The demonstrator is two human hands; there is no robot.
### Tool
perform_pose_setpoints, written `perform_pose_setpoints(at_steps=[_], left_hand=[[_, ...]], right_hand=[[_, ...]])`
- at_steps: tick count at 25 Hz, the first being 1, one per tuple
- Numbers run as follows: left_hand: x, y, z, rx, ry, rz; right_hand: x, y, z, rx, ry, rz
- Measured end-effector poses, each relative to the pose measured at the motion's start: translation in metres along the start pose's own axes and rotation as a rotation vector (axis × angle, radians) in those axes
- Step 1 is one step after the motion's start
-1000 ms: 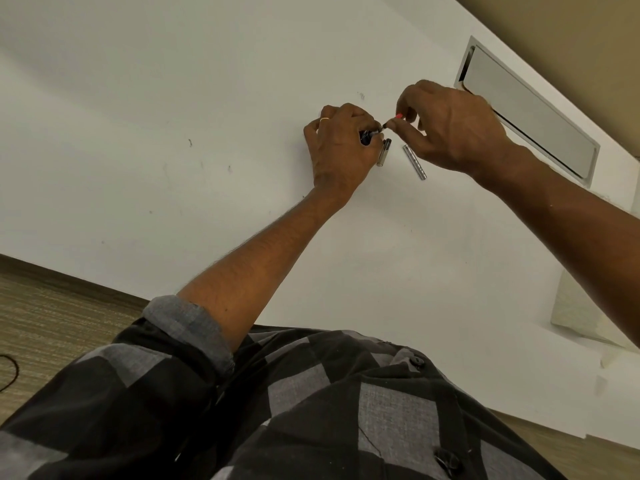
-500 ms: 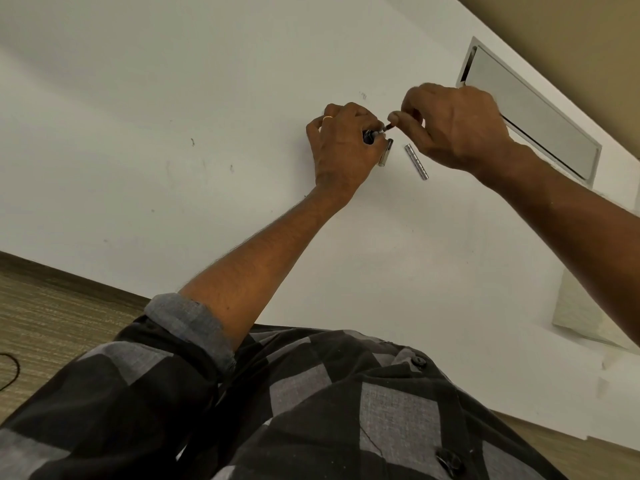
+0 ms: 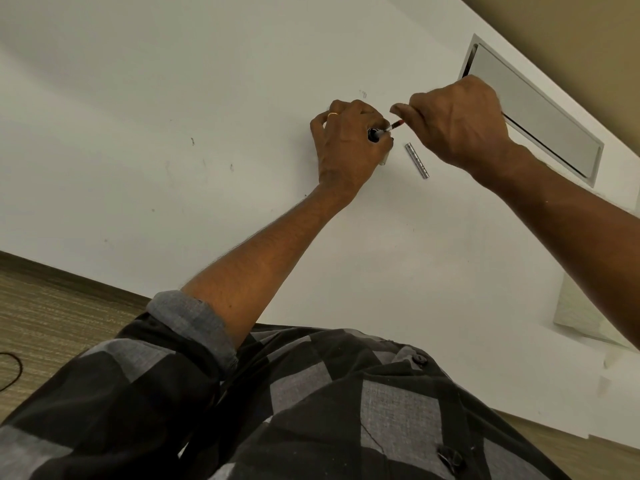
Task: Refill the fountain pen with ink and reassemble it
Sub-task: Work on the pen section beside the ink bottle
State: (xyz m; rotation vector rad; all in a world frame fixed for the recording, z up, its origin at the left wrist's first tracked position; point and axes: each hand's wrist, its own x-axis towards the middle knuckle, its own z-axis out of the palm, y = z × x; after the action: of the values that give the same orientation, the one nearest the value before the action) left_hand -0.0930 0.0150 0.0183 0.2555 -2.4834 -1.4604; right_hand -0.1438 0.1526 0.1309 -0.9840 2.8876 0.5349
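Observation:
My left hand (image 3: 346, 150) rests on the white table (image 3: 173, 98), closed around a small dark round pen part (image 3: 373, 134). A thin piece with a red end (image 3: 395, 126) sticks out of that dark part toward the right. My right hand (image 3: 457, 123) pinches its red end between thumb and forefinger. A silver pen barrel (image 3: 417, 161) lies loose on the table just below and between both hands. Another pale part peeks out under my left palm at its right edge, mostly hidden.
A grey cable hatch (image 3: 540, 109) is set into the table behind my right hand. A pale folded sheet (image 3: 581, 320) lies under my right forearm. The table's front edge runs near my chest, above striped carpet with a dark cord (image 3: 14, 372).
My right hand has drawn slightly up and to the right, so more of the thin red-ended piece shows. The silver part beside my left hand is now mostly covered.

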Motion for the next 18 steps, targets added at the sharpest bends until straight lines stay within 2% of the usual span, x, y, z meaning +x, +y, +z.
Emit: perform_pose_setpoints(at_steps=[4,7,10,18], left_hand=[[0.0005,0.0014,0.0002,0.002,-0.007,0.001],[0.0012,-0.0004,0.0010,0.002,-0.004,0.004],[0.0013,-0.0018,0.0029,0.011,-0.017,0.009],[0.0027,-0.0008,0.0043,-0.008,0.022,0.037]], right_hand=[[-0.0016,0.0025,0.0002,0.057,0.003,0.048],[-0.0061,0.0037,0.0017,0.111,0.051,0.000],[-0.0071,0.0034,0.0031,0.099,0.056,-0.047],[-0.0061,-0.0002,0.0042,0.077,0.053,0.025]])
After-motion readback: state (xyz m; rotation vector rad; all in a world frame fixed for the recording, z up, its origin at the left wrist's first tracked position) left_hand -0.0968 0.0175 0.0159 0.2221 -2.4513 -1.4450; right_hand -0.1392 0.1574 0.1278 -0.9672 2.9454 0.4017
